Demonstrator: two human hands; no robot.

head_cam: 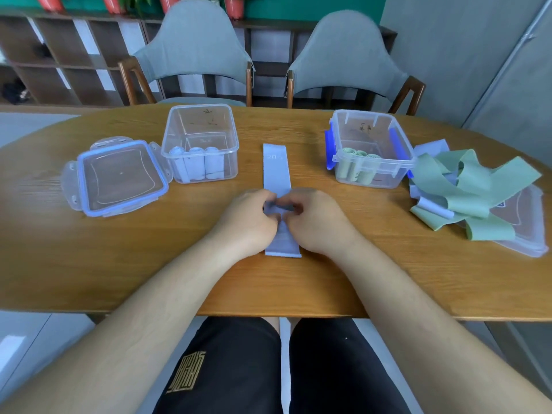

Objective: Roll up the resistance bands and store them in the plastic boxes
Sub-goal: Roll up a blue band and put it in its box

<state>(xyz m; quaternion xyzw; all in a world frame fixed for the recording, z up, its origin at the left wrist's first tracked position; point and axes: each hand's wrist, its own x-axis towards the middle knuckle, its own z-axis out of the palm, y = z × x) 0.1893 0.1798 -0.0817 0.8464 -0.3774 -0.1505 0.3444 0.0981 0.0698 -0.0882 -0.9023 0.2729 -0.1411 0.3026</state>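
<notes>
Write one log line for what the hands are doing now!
left hand: pinches lilac band | right hand: pinches lilac band | lilac band: lies on table | left box: lilac rolls | right box: green rolls

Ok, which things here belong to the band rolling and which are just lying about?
Job: lavender band, gripped by left hand and right hand; left box with lavender rolls; right box with green rolls; loose band pile; left lid; right lid.
Lying about: left chair; right chair; shelf unit; red pots.
</notes>
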